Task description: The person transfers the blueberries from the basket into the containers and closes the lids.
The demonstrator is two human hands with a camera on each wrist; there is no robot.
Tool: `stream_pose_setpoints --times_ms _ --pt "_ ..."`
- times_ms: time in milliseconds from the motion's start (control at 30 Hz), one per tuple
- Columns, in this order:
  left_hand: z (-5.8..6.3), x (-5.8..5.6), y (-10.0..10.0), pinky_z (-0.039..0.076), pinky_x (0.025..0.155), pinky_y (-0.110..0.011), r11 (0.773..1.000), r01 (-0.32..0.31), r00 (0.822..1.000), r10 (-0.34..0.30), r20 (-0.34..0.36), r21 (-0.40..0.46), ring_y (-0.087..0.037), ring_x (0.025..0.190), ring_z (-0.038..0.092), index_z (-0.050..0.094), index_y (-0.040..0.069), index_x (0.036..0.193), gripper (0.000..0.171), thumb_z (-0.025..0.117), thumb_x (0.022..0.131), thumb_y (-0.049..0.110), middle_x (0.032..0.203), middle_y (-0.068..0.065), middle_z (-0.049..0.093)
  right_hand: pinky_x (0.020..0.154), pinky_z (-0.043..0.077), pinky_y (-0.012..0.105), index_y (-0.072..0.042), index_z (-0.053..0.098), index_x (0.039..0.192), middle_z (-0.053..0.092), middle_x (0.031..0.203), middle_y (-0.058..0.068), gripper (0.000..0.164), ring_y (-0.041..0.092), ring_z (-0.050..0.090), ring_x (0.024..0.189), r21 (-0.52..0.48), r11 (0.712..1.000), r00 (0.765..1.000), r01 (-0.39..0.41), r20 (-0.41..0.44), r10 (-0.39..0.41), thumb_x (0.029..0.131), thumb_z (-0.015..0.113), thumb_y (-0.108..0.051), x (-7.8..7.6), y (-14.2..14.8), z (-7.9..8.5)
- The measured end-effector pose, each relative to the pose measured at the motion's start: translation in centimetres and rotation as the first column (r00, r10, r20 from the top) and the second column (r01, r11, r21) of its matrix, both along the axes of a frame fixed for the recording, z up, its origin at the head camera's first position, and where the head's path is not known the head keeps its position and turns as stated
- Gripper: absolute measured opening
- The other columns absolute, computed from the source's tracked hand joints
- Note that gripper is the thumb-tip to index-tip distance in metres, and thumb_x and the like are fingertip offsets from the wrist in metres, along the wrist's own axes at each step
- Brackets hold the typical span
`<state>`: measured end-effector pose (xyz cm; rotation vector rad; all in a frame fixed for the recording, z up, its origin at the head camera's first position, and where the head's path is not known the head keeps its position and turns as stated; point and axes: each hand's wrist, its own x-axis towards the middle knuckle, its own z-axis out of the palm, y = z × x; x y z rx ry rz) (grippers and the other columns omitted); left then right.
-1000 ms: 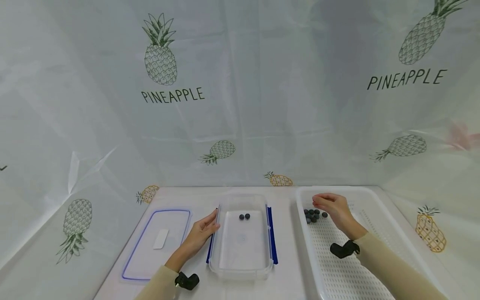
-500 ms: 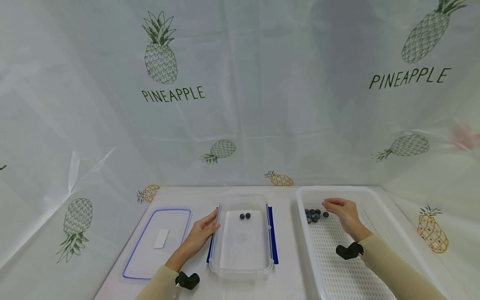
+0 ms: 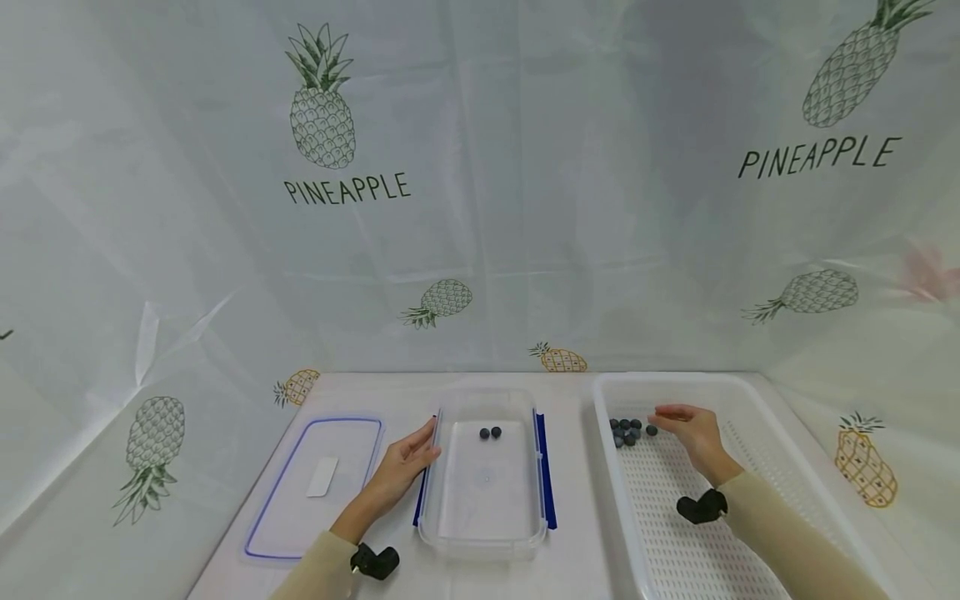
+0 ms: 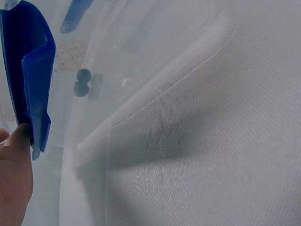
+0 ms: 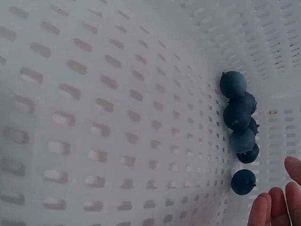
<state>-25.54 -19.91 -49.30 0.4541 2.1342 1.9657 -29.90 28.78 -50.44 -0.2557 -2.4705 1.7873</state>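
My left hand (image 3: 401,471) holds the left side of a clear plastic food container (image 3: 487,542), at its blue side latch (image 4: 37,80). Two blueberries (image 3: 490,433) lie inside the container. My right hand (image 3: 693,433) is in a white perforated basket (image 3: 675,533), with a single blueberry (image 5: 243,181) just ahead of its fingertips. In the right wrist view its thumb and fingers stand apart, holding nothing. Beyond that berry, more blueberries (image 5: 237,115) sit clustered against the basket's wall.
A clear lid (image 3: 315,442) with a blue seal lies flat at the left, bearing a white rectangular piece (image 3: 322,477). Behind the white table (image 3: 573,467) hangs a curtain (image 3: 495,167) printed with pineapples. The basket's raised rim runs along the right.
Inside the basket my right hand has shifted right, then lowered toward the single blueberry. My left hand and the container have stayed in place.
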Motion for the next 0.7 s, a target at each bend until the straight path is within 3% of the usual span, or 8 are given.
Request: stream_pose_setpoints --times_ms 67,233,300,467,700 --pt "-0.7 -0.4 -0.1 0.033 0.098 -0.017 1.0 -0.004 1.0 0.004 0.001 0.006 -0.024 0.135 0.022 0.021 0.001 0.144 0.06 0.053 0.094 0.012 0.15 -0.007 0.017 0.094 0.042 0.046 0.011 0.054 0.118 0.064 0.106 0.013 0.052 -0.002 0.054 0.079 0.023 1.0 1.0 -0.005 0.0 0.005 0.082 0.071 -0.022 0.0 0.1 -0.2" --pt "-2.5 -1.2 -0.4 0.034 0.098 -0.018 0.999 -0.043 0.999 0.043 -0.023 0.013 -0.021 0.134 0.026 0.027 0.007 0.144 0.06 0.056 0.093 0.017 0.15 -0.003 0.022 0.096 0.039 0.049 0.01 0.053 0.119 0.059 0.114 0.019 0.051 0.021 0.053 0.1 0.037 0.999 0.999 -0.019 0.031 0.018 0.083 0.069 -0.022 0.0 0.2 -0.8" --pt "-2.5 -1.2 -0.4 0.035 0.098 -0.018 0.999 -0.045 0.998 0.045 -0.031 0.011 -0.022 0.134 0.027 0.028 0.008 0.144 0.06 0.057 0.092 0.019 0.149 -0.003 0.022 0.098 0.036 0.053 0.011 0.052 0.12 0.057 0.116 0.021 0.051 0.03 0.049 0.106 0.029 0.999 0.999 -0.024 0.042 0.022 0.084 0.067 -0.022 0.0 0.2 -1.1" --pt "-2.5 -1.2 -0.4 0.034 0.098 -0.019 0.999 -0.048 0.998 0.048 -0.037 0.008 -0.023 0.134 0.027 0.029 0.008 0.144 0.061 0.058 0.091 0.021 0.149 -0.003 0.023 0.1 0.033 0.054 0.011 0.052 0.121 0.055 0.119 0.024 0.051 0.035 0.046 0.112 0.036 0.999 0.998 -0.029 0.051 0.027 0.085 0.067 -0.021 -0.2 0.3 -1.7" --pt "-2.6 -1.2 -0.5 0.033 0.098 -0.017 0.999 -0.049 0.999 0.049 -0.017 0.007 -0.021 0.134 0.026 0.029 0.008 0.144 0.06 0.057 0.092 0.019 0.149 -0.003 0.023 0.098 0.037 0.05 0.013 0.053 0.118 0.059 0.113 0.023 0.049 0.033 0.049 0.109 0.068 0.997 0.998 -0.044 0.037 0.041 0.082 0.069 -0.017 -0.3 0.3 -2.2"
